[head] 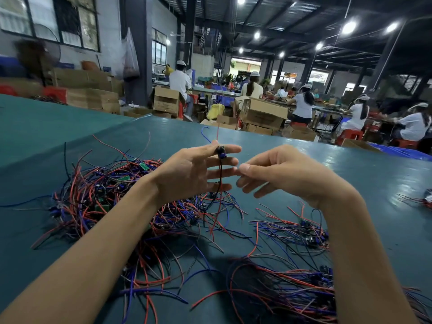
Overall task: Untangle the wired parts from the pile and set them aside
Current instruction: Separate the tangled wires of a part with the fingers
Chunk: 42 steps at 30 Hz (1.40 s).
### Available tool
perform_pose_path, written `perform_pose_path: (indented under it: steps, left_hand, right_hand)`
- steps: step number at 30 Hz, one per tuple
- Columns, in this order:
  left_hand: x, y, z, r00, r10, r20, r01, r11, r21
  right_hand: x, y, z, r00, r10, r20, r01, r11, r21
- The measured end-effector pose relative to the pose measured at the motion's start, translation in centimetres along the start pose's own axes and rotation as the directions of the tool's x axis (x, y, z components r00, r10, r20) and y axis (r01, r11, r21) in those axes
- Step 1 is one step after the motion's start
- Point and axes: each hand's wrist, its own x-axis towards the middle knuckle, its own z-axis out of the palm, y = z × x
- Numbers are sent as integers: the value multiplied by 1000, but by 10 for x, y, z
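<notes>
With our left hand [187, 174] we are pinching the wired part [221, 153] between thumb and first finger, other fingers spread. Its wires are hanging below those fingers into the pile [105, 195]. Our right hand [287, 176] is hovering just beside, fingers loose and empty. We should be lifting slowly and sliding snagged wires free.

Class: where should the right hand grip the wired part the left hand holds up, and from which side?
Pinch its hanging wires just below the dark body, from the right: the left hand pinches the body; the wires hang free.
</notes>
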Motion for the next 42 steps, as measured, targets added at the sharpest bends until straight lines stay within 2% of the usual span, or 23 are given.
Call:
perform_pose_path:
  steps: [5,11,15,18,23,26,28,31,33,35,38,40,42]
  left_hand:
    - [4,1,4,997,5,81,-9,998,54]
    - [8,1,14,996,88,32,-89,995,52]
    - [6,1,17,986,105,128,-101,994,-36]
    - [3,0,19,973,113,201,-110,994,-27]
    - [-2,-2,29,973,139,185,-138,990,-20]
    - [-1,-2,34,981,153,120,-152,988,-22]
    - [-2,1,35,984,150,93,-150,989,-7]
    - [-1,5,38,992,124,14,-125,990,72]
    - [1,5,41,988,131,-79,-128,991,43]
    - [2,5,40,978,144,-153,-155,986,-64]
    - [1,7,36,970,90,-226,-135,972,-193]
    - [1,9,32,964,37,-264,-101,967,-234]
    - [1,9,31,956,-16,-293,-58,968,-244]
  right_hand:
    - [0,0,1,999,-25,26,27,999,-46]
    - [0,-2,3,994,-113,2,112,984,137]
    - [-1,0,-1,991,-115,63,102,978,181]
    - [-4,0,-4,985,-134,110,105,966,235]
    - [-6,1,-7,967,-162,197,107,959,262]
    - [-4,-1,-3,973,-190,132,130,921,368]
    - [-1,-3,1,979,-201,28,171,892,418]
    - [6,-1,4,969,-186,-166,239,878,416]
    - [9,1,5,960,-163,-227,247,877,413]
    - [8,3,2,954,-139,-265,235,895,380]
    - [4,8,-10,919,-141,-369,253,927,277]
    - [-1,14,-19,882,-170,-439,261,952,157]
    - [-6,22,-31,877,-170,-449,215,975,50]
